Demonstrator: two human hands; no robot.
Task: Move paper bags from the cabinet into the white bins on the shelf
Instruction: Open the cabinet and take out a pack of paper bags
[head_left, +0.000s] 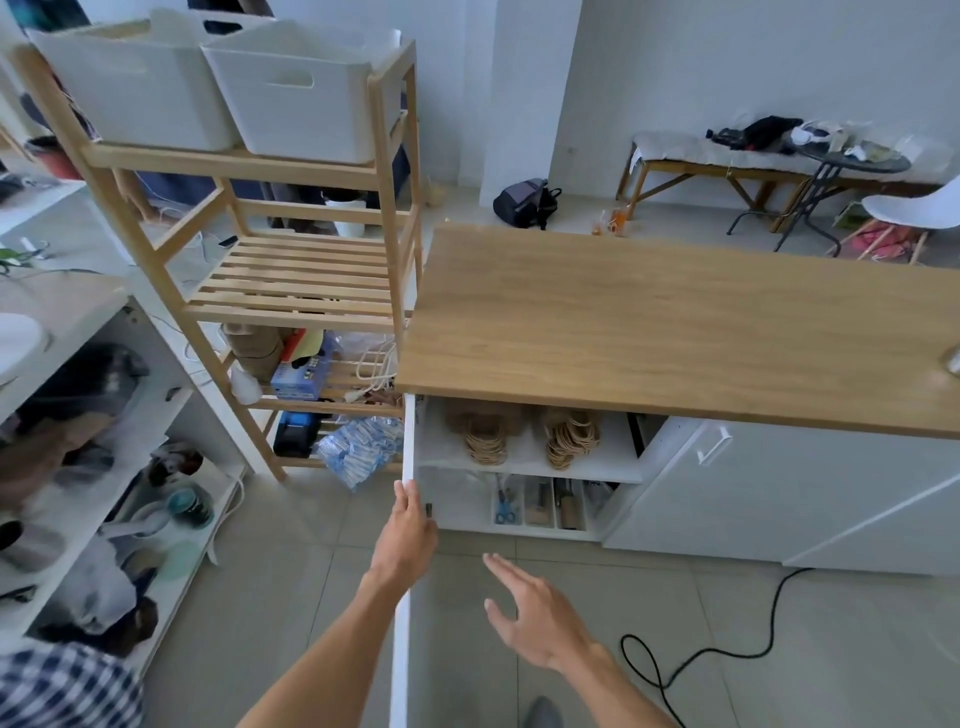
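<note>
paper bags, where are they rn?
In the head view, two stacks of paper bags sit on the upper shelf of the open cabinet, just under the wooden countertop, above and right of the left hand holding the door edge.

My left hand (408, 530) is stretched out ahead with fingers curled tight around a thin edge. My right hand (530, 618) floats lower, fingers spread wide, holding nothing.

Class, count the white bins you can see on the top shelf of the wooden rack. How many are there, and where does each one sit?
2. The left white bin and the right white bin stand side by side on the wooden rack, touching. The picture's edge may hide more.
</note>
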